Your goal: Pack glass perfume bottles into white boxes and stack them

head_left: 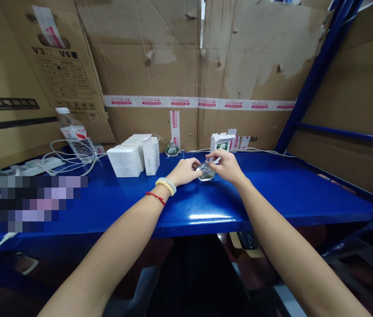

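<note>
Left fingers point(199, 173) hold the glass bottle point(207, 173), right fingers point(215, 155) at its top.

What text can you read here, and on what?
"V3" with an unfilled square: left cardboard carton.
"V6" with a filled square: same carton.
"INA", perhaps part of a longer word: cardboard backing, lower right.
Too small or blurred: carton's smaller print, red print on white tape, white boxes, water bottle label, black band at far left.
Glass bottle between left hand and right hand: nothing readable.
</note>
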Action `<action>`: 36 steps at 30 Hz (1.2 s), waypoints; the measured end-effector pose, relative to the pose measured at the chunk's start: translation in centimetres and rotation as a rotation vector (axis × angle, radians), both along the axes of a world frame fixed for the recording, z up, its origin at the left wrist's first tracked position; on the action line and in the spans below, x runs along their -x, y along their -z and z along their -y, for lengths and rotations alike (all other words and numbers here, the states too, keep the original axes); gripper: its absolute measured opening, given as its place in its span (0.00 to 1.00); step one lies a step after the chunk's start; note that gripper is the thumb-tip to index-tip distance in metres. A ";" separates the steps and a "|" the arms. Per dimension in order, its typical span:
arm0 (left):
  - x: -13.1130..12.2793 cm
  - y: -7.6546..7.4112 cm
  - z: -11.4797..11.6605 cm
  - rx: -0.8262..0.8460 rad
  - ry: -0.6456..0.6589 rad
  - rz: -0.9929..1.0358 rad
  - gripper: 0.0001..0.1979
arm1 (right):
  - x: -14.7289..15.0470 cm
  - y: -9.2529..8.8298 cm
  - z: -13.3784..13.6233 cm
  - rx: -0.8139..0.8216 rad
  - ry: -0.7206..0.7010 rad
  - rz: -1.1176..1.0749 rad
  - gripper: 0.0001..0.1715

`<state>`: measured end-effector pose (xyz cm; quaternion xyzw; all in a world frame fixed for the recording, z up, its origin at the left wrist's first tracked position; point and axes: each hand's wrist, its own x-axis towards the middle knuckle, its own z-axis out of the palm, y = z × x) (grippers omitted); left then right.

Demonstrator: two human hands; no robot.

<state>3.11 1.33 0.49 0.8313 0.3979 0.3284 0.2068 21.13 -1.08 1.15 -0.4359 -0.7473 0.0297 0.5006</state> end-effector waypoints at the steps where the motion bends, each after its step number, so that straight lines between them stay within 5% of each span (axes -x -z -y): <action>1: 0.0 0.0 -0.1 -0.007 -0.004 -0.005 0.12 | 0.0 0.0 0.0 0.007 -0.004 -0.001 0.12; 18: 0.4 0.1 0.0 -0.073 0.028 -0.046 0.13 | 0.7 0.6 -0.1 0.348 -0.054 -0.221 0.22; 36: 0.8 0.2 -0.2 -0.093 0.048 -0.086 0.15 | 1.3 1.6 -0.8 0.251 0.091 -0.128 0.20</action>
